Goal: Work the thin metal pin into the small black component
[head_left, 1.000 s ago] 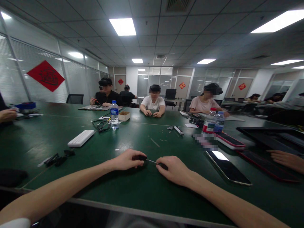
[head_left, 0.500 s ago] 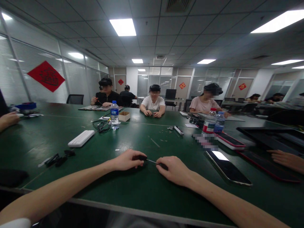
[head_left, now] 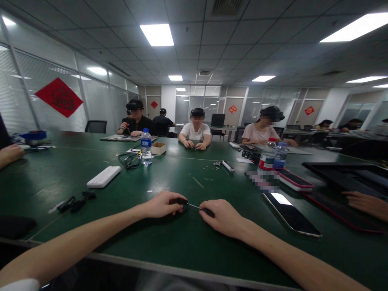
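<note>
In the middle of the near tabletop my right hand (head_left: 222, 216) is closed round the dark handle of a thin screwdriver (head_left: 194, 206). Its bare metal shaft points left. Opposite it, my left hand (head_left: 165, 204) pinches a small black piece (head_left: 181, 201), whose kind I cannot make out; the shaft's far end meets this piece. Both hands rest low at the table, a short gap apart. My fingers cover much of the handle and of the black piece.
On the green table (head_left: 145, 242) lie a phone (head_left: 292, 214) at right, a white power strip (head_left: 104, 177) and black parts (head_left: 75, 202) at left. A water bottle (head_left: 146, 146) and small box (head_left: 158, 148) stand farther back. A co-worker's hand (head_left: 366, 204) is at right; others sit opposite.
My hands, the screwdriver and the black piece have hardly moved. Across the table, the co-worker at right has shifted a hand slightly.
</note>
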`<state>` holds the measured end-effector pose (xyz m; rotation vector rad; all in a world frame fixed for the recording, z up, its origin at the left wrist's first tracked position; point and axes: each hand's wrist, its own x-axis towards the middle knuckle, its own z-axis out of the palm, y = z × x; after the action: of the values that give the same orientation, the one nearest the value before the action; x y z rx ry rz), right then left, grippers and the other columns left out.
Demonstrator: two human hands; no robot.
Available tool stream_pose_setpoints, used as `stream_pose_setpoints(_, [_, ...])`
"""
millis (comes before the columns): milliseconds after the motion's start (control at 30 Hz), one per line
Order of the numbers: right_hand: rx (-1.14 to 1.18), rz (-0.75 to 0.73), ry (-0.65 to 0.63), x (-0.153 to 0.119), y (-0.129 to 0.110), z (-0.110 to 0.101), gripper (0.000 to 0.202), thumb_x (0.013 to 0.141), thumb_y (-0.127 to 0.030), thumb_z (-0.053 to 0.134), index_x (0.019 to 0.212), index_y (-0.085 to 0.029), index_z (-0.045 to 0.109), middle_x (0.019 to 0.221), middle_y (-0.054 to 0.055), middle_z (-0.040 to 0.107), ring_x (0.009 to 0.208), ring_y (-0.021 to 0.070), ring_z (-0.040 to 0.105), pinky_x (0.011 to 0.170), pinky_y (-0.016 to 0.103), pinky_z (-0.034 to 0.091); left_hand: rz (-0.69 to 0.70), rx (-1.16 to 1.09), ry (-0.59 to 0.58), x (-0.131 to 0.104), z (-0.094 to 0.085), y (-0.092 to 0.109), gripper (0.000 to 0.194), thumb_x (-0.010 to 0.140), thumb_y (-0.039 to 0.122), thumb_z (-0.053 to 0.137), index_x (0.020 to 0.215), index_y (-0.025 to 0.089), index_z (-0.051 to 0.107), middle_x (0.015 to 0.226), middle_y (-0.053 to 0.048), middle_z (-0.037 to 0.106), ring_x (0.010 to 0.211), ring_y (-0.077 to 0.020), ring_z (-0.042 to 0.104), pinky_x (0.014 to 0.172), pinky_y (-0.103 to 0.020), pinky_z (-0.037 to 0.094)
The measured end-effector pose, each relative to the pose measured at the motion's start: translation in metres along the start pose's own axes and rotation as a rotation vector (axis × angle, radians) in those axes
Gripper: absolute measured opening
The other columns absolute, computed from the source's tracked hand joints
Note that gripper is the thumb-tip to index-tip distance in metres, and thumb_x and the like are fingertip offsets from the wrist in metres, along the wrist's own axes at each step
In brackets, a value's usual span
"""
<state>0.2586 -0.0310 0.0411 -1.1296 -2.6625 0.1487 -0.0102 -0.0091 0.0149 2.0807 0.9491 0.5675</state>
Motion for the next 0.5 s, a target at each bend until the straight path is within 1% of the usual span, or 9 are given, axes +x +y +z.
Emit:
stream_pose_setpoints(267, [0.017,-0.008,0.001,-0.0007,-0.0005,-0.0002,0.03,0.097,-0.036,0.049,0.106,-0.021,0.073,0.096,0.006,0.074,0.083,0.019,0.067,0.076,0.029,0.048,-0.001,0.006,-0.002,0.0001,-0.0005,-0.0005,0.046,0.091,0.034,0.06,0.132,0.015,0.06,0.098,-0.006,0.072,0.072,-0.0145,0.064,0.068,-0.024,0.05])
stream_pose_setpoints(500, [0.008,-0.005,0.007,0.0,-0.0003,0.0006,0.03,0.096,-0.036,0.049,0.105,-0.021,0.073,0.095,0.006,0.074,0.082,0.0192,0.067,0.075,0.028,0.048,0.025,0.091,0.031,-0.0007,0.0003,-0.001,0.046,0.091,0.037,0.062,0.132,0.017,0.061,0.096,-0.006,0.073,0.071,-0.0146,0.065,0.068,-0.024,0.049])
